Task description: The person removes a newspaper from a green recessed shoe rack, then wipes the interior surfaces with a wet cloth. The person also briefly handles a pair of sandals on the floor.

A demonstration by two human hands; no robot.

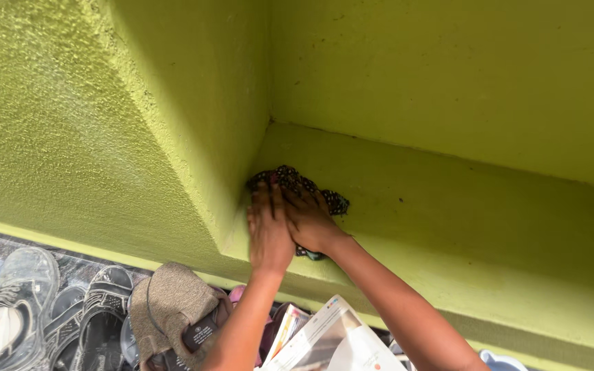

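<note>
Two hands press one small dark cloth (297, 184) into the inner corner of a yellow-green ledge (448, 206), where the ledge meets the wall (194, 124). The left hand (268, 230) lies flat, fingers together and stretched out on the cloth. The right hand (309, 218) sits just beside it and partly under it, fingers spread over the cloth; neither hand grips, both bear down with open palms. The cloth is bunched, spotted, and shows beyond the fingertips and below the right wrist.

It looks light, soft and limp, so it should crumple and fold under any push and drag readily over the rough paint, perhaps snagging on the texture. Nothing about it seems fragile or slippery. A pinch on any bunched fold, or a flat palm on top, would likely hold it well.

Below the ledge lie shoes (8, 309), sandals (101, 316), a brown cap (173, 302) and a white box (331, 340).
</note>
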